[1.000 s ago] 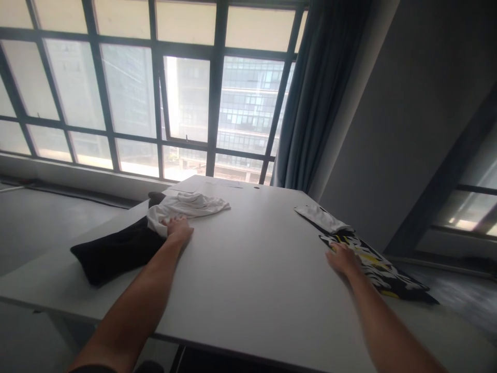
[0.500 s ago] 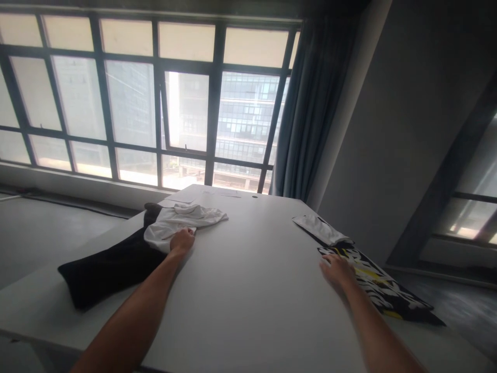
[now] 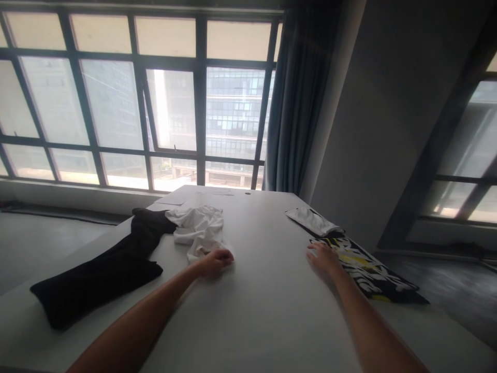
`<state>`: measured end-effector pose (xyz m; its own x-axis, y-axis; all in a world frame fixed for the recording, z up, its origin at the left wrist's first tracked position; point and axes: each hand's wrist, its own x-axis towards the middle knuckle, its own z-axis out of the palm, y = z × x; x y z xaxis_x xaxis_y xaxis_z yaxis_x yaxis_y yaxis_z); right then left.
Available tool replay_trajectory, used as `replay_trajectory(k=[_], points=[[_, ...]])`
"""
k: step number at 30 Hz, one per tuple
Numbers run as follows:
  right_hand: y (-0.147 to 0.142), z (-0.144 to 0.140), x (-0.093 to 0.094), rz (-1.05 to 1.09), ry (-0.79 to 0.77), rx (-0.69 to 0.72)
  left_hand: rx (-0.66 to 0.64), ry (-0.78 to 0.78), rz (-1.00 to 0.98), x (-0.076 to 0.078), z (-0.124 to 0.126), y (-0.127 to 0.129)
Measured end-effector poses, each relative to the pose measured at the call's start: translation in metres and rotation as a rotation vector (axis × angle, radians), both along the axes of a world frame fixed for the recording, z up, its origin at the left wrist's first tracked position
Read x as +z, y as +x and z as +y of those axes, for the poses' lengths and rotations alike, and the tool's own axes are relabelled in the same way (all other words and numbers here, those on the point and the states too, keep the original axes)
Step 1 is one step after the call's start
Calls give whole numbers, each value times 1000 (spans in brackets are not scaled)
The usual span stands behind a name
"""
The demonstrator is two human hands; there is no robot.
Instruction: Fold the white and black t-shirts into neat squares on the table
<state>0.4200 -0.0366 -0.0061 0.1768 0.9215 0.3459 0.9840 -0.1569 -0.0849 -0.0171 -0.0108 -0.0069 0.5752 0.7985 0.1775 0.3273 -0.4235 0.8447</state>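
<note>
Left hand (image 3: 215,260) fisted, grip closed on white garment (image 3: 200,231), cloth bunched just beyond knuckles on table (image 3: 264,290). Right hand (image 3: 322,257) flat, grip wide, touching patterned black garment (image 3: 365,269) beside it.

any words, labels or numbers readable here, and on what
None can be read.
Black cloth by the right hand: white and yellow print that may be lettering, too blurred and skewed to read.
White cloth in the left hand: no print visible.
Black garment: no print visible.
Papers at the table's far end: too small to tell.
</note>
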Motion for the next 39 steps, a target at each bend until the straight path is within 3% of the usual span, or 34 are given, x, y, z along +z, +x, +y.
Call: replay_trajectory(k=[5,8,10,21,26,29,33,36,39], points=[[-13,1,0,27,43,103,-332,-270,-26,5,-24,15],[-34,0,0,95,18,227,-439,-292,24,9,-38,25],[-52,-2,-1,147,-19,298,-438,-270,22,12,-44,28],[-137,-24,5,349,-104,807,-173,-137,-177,11,-43,36],[-173,-35,1,391,-100,1026,-216,-135,-303,12,-45,43],[-177,-34,-1,423,-48,1020,-179,-88,-264,15,-43,40],[-162,-25,3,354,-4,899,30,139,-43,22,-33,23],[-144,-19,9,290,14,703,133,334,192,28,-26,7],[-128,-15,15,256,37,446,146,465,346,29,-23,-3]])
